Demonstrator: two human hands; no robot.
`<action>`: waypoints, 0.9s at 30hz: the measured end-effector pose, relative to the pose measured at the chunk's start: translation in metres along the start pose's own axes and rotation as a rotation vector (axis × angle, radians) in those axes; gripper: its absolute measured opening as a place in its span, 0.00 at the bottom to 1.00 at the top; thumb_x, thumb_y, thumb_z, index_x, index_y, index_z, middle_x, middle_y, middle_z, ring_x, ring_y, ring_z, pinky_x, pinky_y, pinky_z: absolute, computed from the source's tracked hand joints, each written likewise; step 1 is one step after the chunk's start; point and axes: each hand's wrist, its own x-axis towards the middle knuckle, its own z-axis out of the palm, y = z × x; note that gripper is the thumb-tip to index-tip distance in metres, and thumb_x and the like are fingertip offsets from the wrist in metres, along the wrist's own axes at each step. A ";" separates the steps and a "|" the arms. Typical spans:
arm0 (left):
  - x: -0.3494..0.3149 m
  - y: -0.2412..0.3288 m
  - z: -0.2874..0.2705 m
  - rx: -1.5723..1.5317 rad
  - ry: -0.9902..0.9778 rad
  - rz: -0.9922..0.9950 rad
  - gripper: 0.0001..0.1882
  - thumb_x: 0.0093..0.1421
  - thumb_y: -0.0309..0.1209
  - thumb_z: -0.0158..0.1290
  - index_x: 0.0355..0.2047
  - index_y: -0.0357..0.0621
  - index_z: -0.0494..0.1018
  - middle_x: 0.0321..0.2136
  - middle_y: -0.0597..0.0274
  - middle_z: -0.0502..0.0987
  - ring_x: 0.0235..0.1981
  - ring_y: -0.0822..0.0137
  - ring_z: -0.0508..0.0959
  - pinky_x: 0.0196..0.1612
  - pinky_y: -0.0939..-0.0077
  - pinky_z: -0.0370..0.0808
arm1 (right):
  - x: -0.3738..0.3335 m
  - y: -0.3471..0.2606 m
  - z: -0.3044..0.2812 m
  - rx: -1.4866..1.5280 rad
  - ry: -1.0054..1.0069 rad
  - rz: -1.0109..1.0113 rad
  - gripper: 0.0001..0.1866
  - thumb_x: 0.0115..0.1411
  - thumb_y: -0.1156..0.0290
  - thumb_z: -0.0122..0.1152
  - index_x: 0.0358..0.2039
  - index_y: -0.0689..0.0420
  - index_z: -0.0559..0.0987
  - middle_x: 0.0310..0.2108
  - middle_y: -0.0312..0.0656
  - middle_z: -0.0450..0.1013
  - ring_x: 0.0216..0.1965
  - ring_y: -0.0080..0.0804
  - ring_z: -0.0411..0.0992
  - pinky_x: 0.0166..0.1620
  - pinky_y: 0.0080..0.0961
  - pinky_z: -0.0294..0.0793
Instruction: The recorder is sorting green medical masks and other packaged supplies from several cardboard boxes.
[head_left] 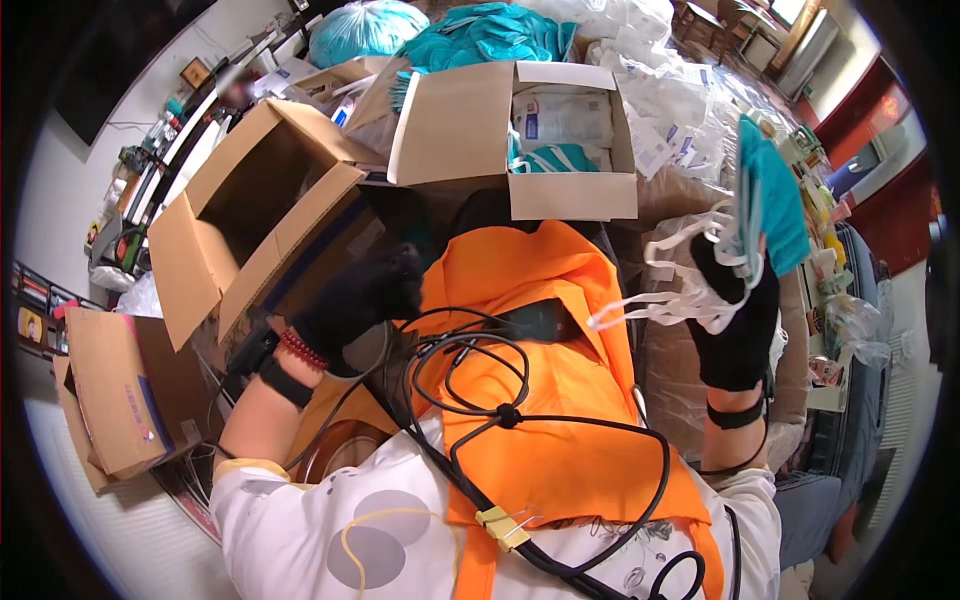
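On the left, an open carton (290,228) is standing, with a second carton (115,395) sitting nearer and farther left. Beyond the apron (590,470), a third carton (573,197) is holding plastic packets (565,115) and masks (560,159). Behind it, a mask pile (490,38) is lying between a filled bag (365,32) at left and plastic packaging (665,95) at right. A cable (508,415) is lying over the apron, with the left hand (365,298) hovering leftward and the right hand (735,325) holding a mask stack (775,195) rightward.

Left forearm (255,425) slants inward from lower left; the black-gloved left hand (365,295) is too dark for detail. Right forearm (735,445) stands nearly upright, black-gloved right hand (738,325) raised, gripping.
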 end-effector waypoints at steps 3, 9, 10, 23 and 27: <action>0.019 -0.003 0.014 -0.468 -0.099 -0.075 0.10 0.68 0.31 0.46 0.44 0.40 0.72 0.28 0.66 0.71 0.29 0.73 0.72 0.33 0.76 0.71 | 0.002 0.009 0.021 0.421 -0.091 0.142 0.18 0.71 0.61 0.42 0.47 0.62 0.73 0.38 0.41 0.76 0.38 0.28 0.76 0.42 0.28 0.77; 0.047 0.018 0.046 -0.028 -0.368 0.124 0.14 0.69 0.38 0.43 0.43 0.40 0.72 0.22 0.72 0.63 0.23 0.78 0.63 0.28 0.83 0.63 | 0.012 0.028 0.033 0.491 -0.247 0.290 0.15 0.68 0.72 0.47 0.53 0.63 0.70 0.40 0.41 0.76 0.40 0.27 0.75 0.44 0.25 0.75; 0.046 0.030 0.057 -0.137 -0.357 -0.087 0.15 0.69 0.39 0.43 0.42 0.39 0.72 0.22 0.72 0.62 0.23 0.80 0.62 0.27 0.85 0.61 | 0.013 0.033 0.032 0.492 -0.238 0.289 0.15 0.68 0.72 0.47 0.53 0.63 0.70 0.40 0.41 0.76 0.40 0.27 0.75 0.44 0.25 0.75; 0.055 0.026 0.108 -0.252 -0.344 -0.205 0.13 0.68 0.34 0.45 0.45 0.39 0.71 0.29 0.69 0.71 0.28 0.81 0.69 0.30 0.84 0.67 | 0.004 0.063 0.039 -0.240 -0.335 -0.143 0.30 0.59 0.80 0.60 0.62 0.61 0.63 0.46 0.46 0.75 0.40 0.33 0.76 0.44 0.25 0.76; 0.073 0.010 0.103 -0.076 -0.414 0.392 0.12 0.65 0.27 0.48 0.47 0.38 0.71 0.41 0.59 0.76 0.44 0.72 0.75 0.45 0.77 0.73 | 0.004 0.068 0.042 -0.504 -0.388 -0.332 0.37 0.56 0.80 0.62 0.65 0.57 0.59 0.44 0.40 0.74 0.39 0.30 0.74 0.43 0.25 0.75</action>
